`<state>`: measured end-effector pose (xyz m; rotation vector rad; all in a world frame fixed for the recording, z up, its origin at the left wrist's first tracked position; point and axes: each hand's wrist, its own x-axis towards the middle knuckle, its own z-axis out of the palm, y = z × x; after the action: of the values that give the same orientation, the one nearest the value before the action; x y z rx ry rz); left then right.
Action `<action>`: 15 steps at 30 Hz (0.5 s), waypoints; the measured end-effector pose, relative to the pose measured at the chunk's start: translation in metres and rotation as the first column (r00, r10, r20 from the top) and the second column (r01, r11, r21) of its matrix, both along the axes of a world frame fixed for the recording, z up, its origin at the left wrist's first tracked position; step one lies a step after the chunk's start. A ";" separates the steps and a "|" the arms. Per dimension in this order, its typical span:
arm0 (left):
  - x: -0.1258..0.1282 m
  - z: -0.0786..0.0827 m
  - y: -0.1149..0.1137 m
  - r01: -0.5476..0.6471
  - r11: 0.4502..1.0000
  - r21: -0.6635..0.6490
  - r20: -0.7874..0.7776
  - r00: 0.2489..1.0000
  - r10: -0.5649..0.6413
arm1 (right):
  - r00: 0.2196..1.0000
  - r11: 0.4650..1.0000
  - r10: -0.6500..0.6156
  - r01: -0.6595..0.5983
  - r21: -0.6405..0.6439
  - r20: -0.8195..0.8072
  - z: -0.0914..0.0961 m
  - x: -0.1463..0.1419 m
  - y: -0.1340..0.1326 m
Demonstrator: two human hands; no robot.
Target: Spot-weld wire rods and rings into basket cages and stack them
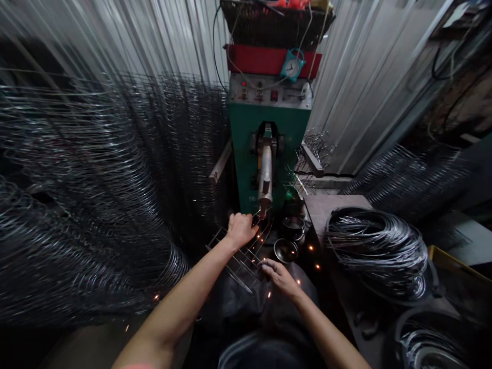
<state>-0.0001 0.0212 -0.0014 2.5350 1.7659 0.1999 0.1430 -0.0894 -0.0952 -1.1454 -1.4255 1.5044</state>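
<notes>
A wire rack made of thin metal rods lies tilted in front of me, its far end under the electrode of a green spot welder. The pale metal welding arm comes down to touch the rack's far end. My left hand grips the rack's upper side just below that arm. My right hand holds the rack's near edge, with its fingers curled over the rods. Orange sparks are scattered around the rack and both hands.
Two small metal bowls stand right of the rack. A large coil of wire lies on the bench at right, and dense hanging wire hoops fill the left. Corrugated metal sheeting stands behind the welder.
</notes>
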 end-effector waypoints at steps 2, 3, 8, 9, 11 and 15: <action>-0.004 0.000 -0.007 0.059 0.998 -0.022 0.021 0.998 -0.058 | 0.999 0.999 0.037 -0.038 0.039 0.035 0.002 -0.003 -0.012; -0.009 -0.001 -0.014 0.101 0.995 -0.028 0.044 0.994 -0.100 | 0.997 0.996 0.069 -0.071 0.051 0.047 0.003 -0.004 -0.020; -0.060 -0.029 -0.086 0.199 0.965 0.173 0.230 0.944 -0.236 | 0.999 0.999 0.021 -0.022 0.046 0.032 0.008 -0.008 -0.057; -0.074 -0.041 -0.105 0.185 0.951 0.246 0.258 0.934 -0.248 | 1.000 0.999 -0.026 0.026 0.020 -0.002 0.011 -0.009 -0.060; -0.102 -0.069 -0.142 0.228 0.897 0.378 0.266 0.902 -0.341 | 0.989 0.992 -0.112 0.106 -0.070 -0.094 0.019 -0.011 -0.062; -0.127 -0.121 -0.190 0.413 0.829 0.377 0.126 0.864 -0.487 | 0.936 0.959 -0.228 0.168 -0.229 -0.267 0.046 -0.021 -0.055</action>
<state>-0.1267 -0.1684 -0.1227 2.9345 1.0790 0.7833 0.1217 -0.1448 -0.0490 -1.0977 -0.9455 1.6216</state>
